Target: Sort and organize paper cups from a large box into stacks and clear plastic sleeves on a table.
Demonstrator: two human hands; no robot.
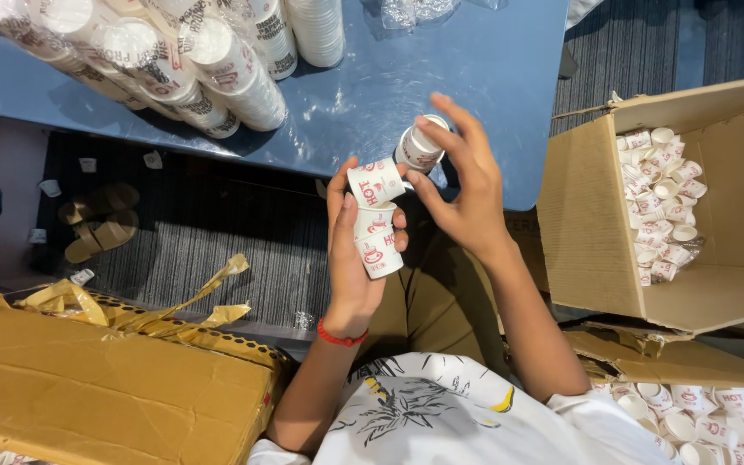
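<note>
A short stack of paper cups, white with red print, sits in the left hand, fingers wrapped around it. Its long axis runs up and away from the palm, tilted slightly left. The right hand meets the stack's top end from the right, thumb and fingertip pinching the top cup. Just beyond the right hand another small stack lies on the blue surface. An open box of cups stands well right.
</note>
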